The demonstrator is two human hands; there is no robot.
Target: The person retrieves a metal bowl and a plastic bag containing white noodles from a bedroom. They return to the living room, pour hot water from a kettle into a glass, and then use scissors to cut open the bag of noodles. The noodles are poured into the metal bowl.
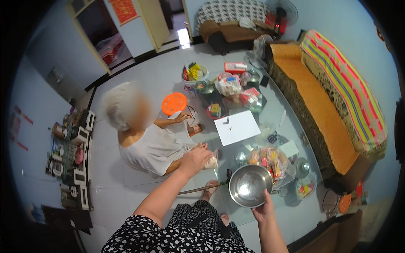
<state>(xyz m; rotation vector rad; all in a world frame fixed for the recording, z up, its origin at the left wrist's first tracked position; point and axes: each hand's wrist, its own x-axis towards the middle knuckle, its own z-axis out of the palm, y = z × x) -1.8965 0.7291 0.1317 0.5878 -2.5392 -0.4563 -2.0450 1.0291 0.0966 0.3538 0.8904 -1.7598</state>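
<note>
My right hand [264, 207] grips the near right rim of a round stainless steel bowl [251, 185], thumb over the edge. The bowl's shiny inside faces up and nothing shows in it. It is held at the near edge of the glass table. My left hand [196, 161] reaches forward and left, its fingers closed on a small clear plastic bag [211, 160] with pale contents that I cannot make out. The bag hangs beside the table's left edge, close to a seated person in a pale shirt [145, 145].
The glass table [236, 213] bears a white sheet [237, 127], a bag of packaged snacks [270, 162], glass jars [301, 167] and other plastic bags. An orange stool [174, 103] stands behind the person. A stick [198, 189] crosses near my feet. A long sofa [314, 109] lines the right.
</note>
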